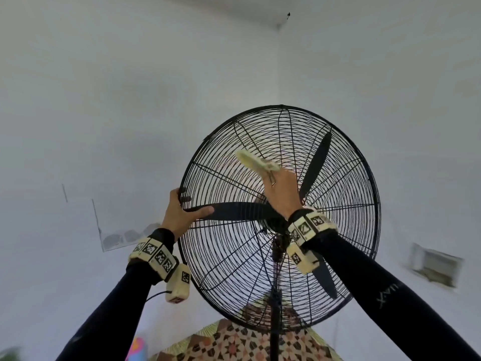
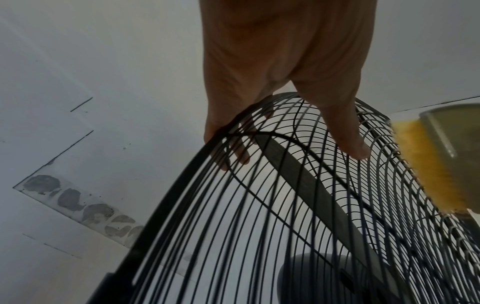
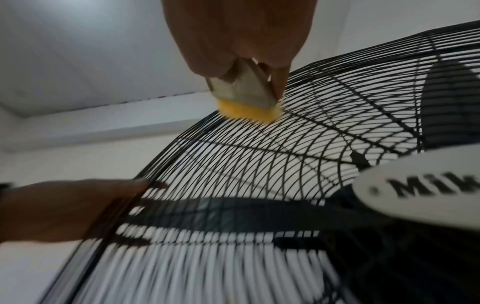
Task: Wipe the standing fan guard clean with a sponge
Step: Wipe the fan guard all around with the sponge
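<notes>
Yellow-bristled brush (image 3: pixel 246 96) pinched in right hand (image 1: pixel 281 191) fingers, bristles on fan guard (image 1: pixel 338 230); left hand (image 1: pixel 182 212) grips rim.

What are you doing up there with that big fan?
A person is cleaning the black wire guard of a tall standing fan. The left hand grips the guard's left rim to steady it. The right hand holds a pale-handled scrubber with a yellow cleaning face and presses it against the upper wires. The black fan blades sit behind the wires.
</notes>
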The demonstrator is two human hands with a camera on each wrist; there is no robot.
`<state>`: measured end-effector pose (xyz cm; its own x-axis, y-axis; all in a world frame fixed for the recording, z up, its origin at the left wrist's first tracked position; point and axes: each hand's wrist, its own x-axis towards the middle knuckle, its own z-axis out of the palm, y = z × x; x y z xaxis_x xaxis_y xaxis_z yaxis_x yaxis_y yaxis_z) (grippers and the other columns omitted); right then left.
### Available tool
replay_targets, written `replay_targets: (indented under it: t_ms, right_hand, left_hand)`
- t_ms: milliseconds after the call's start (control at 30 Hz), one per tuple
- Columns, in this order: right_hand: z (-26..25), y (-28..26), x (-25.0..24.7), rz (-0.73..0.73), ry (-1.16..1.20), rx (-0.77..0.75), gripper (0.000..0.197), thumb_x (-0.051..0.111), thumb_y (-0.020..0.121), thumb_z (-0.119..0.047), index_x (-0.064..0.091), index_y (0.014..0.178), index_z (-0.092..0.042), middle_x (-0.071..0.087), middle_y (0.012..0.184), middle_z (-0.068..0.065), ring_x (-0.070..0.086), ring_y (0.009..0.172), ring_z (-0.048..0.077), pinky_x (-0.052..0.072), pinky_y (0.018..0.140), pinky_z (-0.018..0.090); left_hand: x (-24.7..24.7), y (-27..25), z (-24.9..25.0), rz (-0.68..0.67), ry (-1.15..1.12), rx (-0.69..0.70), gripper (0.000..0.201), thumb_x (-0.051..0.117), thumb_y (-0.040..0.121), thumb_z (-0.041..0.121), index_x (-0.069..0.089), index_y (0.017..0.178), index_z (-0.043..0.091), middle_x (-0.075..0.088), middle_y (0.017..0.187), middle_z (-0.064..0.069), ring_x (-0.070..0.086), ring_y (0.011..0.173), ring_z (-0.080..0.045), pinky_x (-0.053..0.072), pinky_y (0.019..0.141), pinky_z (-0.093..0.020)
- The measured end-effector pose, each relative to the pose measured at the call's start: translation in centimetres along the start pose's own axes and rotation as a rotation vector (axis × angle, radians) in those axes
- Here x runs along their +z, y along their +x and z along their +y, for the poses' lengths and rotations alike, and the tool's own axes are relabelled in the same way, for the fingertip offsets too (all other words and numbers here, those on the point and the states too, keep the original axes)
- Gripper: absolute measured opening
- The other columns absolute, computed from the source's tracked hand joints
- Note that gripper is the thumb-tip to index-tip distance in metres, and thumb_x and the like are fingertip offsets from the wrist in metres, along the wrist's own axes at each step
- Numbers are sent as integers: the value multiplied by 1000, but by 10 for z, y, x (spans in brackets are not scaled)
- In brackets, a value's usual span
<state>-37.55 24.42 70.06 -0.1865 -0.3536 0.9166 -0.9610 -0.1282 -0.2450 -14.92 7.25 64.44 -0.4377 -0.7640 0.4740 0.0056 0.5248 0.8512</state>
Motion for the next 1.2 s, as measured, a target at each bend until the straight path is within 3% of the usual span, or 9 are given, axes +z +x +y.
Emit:
replay_targets:
  t_ms: [100, 233, 300, 467, 633, 800, 967, 1133, 1200]
  right_hand:
    - [-3, -20, -3, -181, 70, -91, 33, 55, 106, -21, 63, 133, -6, 71, 94, 3, 55, 57, -1, 45, 51, 11]
    - [16, -14, -15, 219, -4, 153, 30, 56, 104, -26, 65, 128, -10, 69, 117, 10, 65, 97, 19, 59, 82, 40]
    - [20, -22, -16, 230, -69, 140, 31, 63, 100, -16, 66, 131, -13, 71, 118, 7, 66, 99, 19, 59, 87, 41]
    - [7, -52, -16, -94, -14, -30, 33, 68, 98, -10, 68, 131, -14, 77, 104, 6, 57, 63, -6, 45, 60, 4]
    - [9, -37, -37, 189, -56, 207, 32, 63, 101, -15, 66, 132, -9, 66, 82, -5, 52, 50, -2, 42, 50, 5]
    - [3, -59, -30, -97, -25, 96, 30, 62, 103, -16, 66, 131, -7, 60, 67, -8, 56, 54, -9, 40, 44, 8]
    - [25, -58, -42, 198, -59, 286, 29, 63, 102, -23, 68, 129, -12, 74, 84, 1, 52, 47, -5, 40, 44, 8]
    - [25, -78, -38, -75, -9, 158, 29, 65, 101, -22, 69, 129, -17, 73, 79, -2, 57, 49, 1, 43, 46, 12]
    - [26, -73, -46, -34, -8, 214, 31, 63, 102, -26, 69, 128, -10, 70, 76, 0, 57, 48, 2, 44, 43, 15]
  left_hand:
    - [1, 1, -1, 11, 13, 4, 110, 95, 59, 46, 31, 145, 22, 51, 129, 0, 54, 122, -22, 50, 101, -40]
    - [2, 1, -1, 15, 21, 13, 105, 93, 63, 40, 32, 146, 20, 51, 131, -1, 52, 120, -18, 47, 97, -34]
    - [1, 1, -1, 18, 10, 13, 110, 92, 59, 44, 31, 147, 19, 51, 132, -2, 52, 121, -19, 47, 96, -34]
    - [0, 2, -1, 11, 10, -8, 112, 92, 57, 46, 31, 147, 19, 51, 132, -3, 53, 123, -23, 49, 102, -41]
    - [-1, 0, -2, -5, 8, -16, 113, 91, 55, 48, 30, 146, 20, 51, 132, -3, 53, 125, -24, 48, 107, -47]
    - [-1, 1, -2, -7, 14, -21, 112, 92, 55, 51, 31, 144, 21, 51, 129, -4, 54, 121, -25, 48, 106, -49]
    - [-3, 0, -5, -9, 18, -21, 108, 93, 61, 46, 30, 145, 21, 50, 130, -2, 53, 123, -25, 48, 105, -46]
    - [-2, -1, -6, 7, 32, -6, 107, 93, 64, 45, 29, 146, 19, 50, 131, -4, 52, 122, -24, 45, 104, -42]
    - [-2, -1, -6, 8, 42, -5, 105, 92, 65, 44, 29, 145, 19, 50, 130, -4, 52, 122, -25, 44, 103, -42]
